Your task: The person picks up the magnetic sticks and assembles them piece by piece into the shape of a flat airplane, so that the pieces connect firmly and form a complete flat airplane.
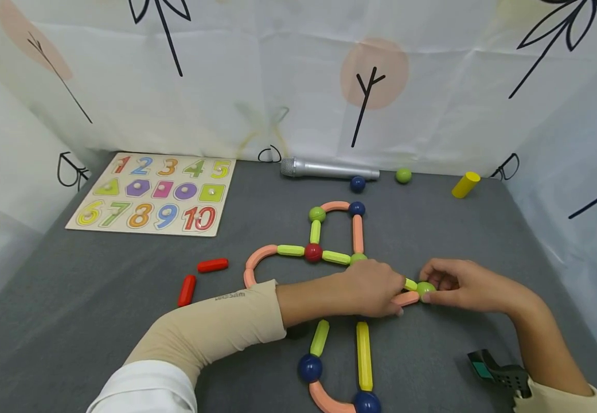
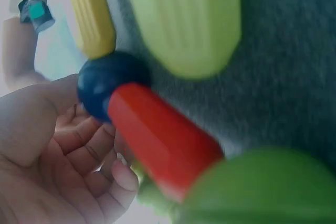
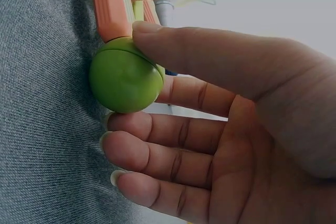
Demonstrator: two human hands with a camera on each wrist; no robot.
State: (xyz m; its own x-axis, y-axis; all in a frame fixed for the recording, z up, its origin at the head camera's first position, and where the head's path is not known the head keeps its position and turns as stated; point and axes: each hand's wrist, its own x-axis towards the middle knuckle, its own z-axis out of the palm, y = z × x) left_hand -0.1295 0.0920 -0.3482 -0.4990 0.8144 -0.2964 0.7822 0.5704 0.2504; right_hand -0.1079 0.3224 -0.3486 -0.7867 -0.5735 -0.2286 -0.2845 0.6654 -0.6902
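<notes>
My right hand (image 1: 465,287) pinches a green ball (image 1: 426,291) between thumb and fingers. A salmon rod (image 3: 113,9) and a light green rod (image 1: 410,284) meet this ball. My left hand (image 1: 375,287), fingers curled, grips the salmon rod from the other side. Beside the left hand, the left wrist view shows a dark blue ball (image 2: 107,82) joined to a red rod (image 2: 163,135) and a yellow rod (image 2: 92,14). Another green ball (image 2: 262,192) adjoins the red rod. My left hand and forearm hide the middle of the figure in the head view.
Above the hands, the figure includes a red ball (image 1: 313,252); a blue ball (image 1: 309,367) is below. Two red rods (image 1: 213,265) lie left. A number puzzle board (image 1: 143,241), microphone (image 1: 329,169), loose green ball (image 1: 404,175) and yellow cylinder (image 1: 465,184) lie toward the back.
</notes>
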